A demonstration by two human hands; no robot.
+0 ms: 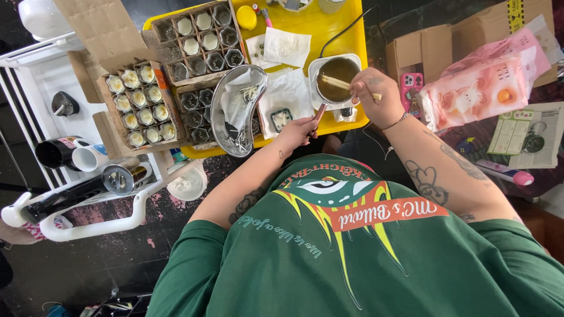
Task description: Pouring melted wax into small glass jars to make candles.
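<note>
— What are your hands doing?

— They're apart. My left hand (pixel 295 134) is closed on the handle of the small pot (pixel 335 76), and my right hand (pixel 379 97) grips a pair of wooden sticks (pixel 338 83) laid across its rim, tips in the brown liquid.

— Where does the pot sit?

— On a little white hotplate (pixel 317 100) at the near right corner of the yellow tray (pixel 352 35).

— So which step is this?

— Stirring, I'd say. A next move would call for a steady handle and a level pot, as the liquid is likely hot.

— And around you?

— Cardboard boxes of small jars (pixel 141 103), some filled with something pale, and a metal dish (pixel 238 111) beside them. A pink phone (pixel 411 87) and a pink package (pixel 482 88) lie right of the tray, and a white cart (pixel 88 217) stands on the left over a dark floor.
</note>
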